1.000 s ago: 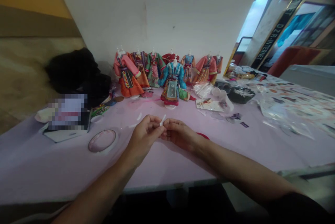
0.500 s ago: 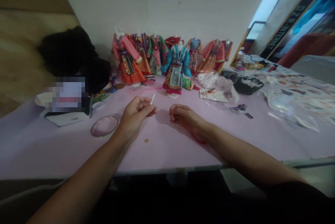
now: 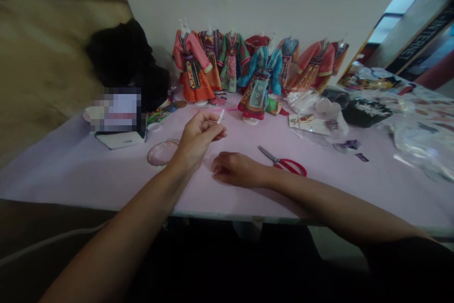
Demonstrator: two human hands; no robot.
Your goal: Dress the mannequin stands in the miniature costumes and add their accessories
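The left hand (image 3: 196, 137) is up above the table, and its fingertips (image 3: 213, 128) pinch together on a small white strip (image 3: 221, 116), so the strip sticks up out of the hand. The right hand (image 3: 237, 169) lies on the pale purple table (image 3: 71, 175) with its fingers together, and it holds nothing. Red scissors (image 3: 290, 167) sit just beside it. A round pink dish (image 3: 162, 153) is near the left hand, and small dolls in bright dresses (image 3: 257, 90) stand in a row behind.
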